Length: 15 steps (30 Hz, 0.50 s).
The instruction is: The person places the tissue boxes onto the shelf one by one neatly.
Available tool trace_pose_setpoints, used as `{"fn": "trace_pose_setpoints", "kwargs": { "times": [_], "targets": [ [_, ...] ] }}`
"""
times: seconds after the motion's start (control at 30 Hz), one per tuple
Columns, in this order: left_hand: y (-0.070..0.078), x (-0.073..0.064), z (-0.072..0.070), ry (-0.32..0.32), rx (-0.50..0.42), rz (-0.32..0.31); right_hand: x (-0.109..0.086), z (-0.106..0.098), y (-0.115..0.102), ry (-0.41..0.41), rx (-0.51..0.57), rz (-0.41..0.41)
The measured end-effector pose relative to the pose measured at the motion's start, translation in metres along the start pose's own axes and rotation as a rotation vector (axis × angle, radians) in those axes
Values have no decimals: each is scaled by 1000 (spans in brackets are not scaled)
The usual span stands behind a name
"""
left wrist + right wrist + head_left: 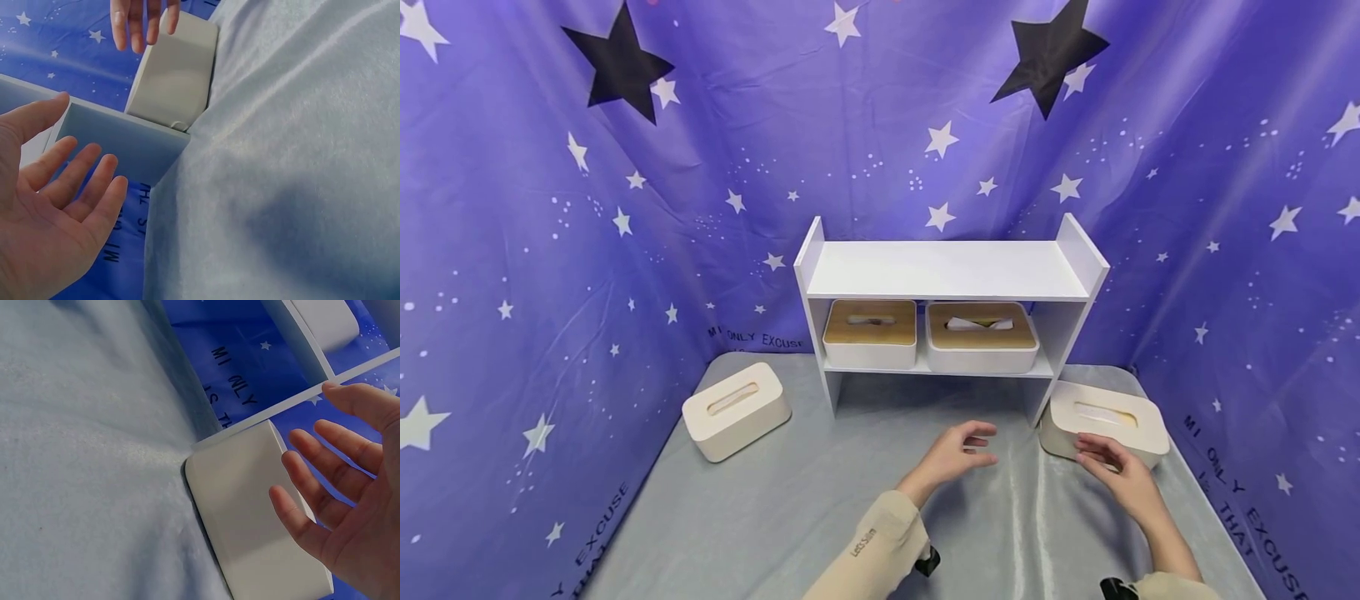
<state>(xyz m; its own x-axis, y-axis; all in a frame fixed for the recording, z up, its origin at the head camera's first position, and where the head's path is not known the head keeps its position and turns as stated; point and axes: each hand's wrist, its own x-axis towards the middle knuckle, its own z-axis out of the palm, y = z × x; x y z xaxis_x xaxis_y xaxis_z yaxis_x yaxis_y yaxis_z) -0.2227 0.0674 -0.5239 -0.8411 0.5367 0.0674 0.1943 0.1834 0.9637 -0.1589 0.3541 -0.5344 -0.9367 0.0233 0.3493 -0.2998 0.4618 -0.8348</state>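
My left hand (953, 452) hovers over the grey cloth in front of the white shelf (943, 271), fingers loosely bent and holding nothing. To its right, my right hand (1116, 471) is raised at the near side of a cream tissue box (1105, 414), its fingers spread and relaxed in the right wrist view. That box stands beside the shelf's right leg, with tissue in its slot. Whether the fingertips touch it, I cannot tell. On the lower shelf sit two white tissue boxes with wooden lids, one on the left (871, 342) and one on the right (981, 346).
Another cream tissue box (737, 412) rests at an angle on the left of the grey cloth (760, 517). A purple curtain with stars (880, 108) hangs behind and along both sides. Side panels rise above the shelf's top board.
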Motion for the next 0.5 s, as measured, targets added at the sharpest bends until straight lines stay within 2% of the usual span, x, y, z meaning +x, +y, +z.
{"fn": "trace_pose_setpoints", "kwargs": {
  "times": [0.2,0.5],
  "targets": [
    [3,4,7,1,-19,5,0,-6,1,16,37,-33],
    [3,12,17,-10,32,22,1,-17,4,60,-32,55]
  ]
}}
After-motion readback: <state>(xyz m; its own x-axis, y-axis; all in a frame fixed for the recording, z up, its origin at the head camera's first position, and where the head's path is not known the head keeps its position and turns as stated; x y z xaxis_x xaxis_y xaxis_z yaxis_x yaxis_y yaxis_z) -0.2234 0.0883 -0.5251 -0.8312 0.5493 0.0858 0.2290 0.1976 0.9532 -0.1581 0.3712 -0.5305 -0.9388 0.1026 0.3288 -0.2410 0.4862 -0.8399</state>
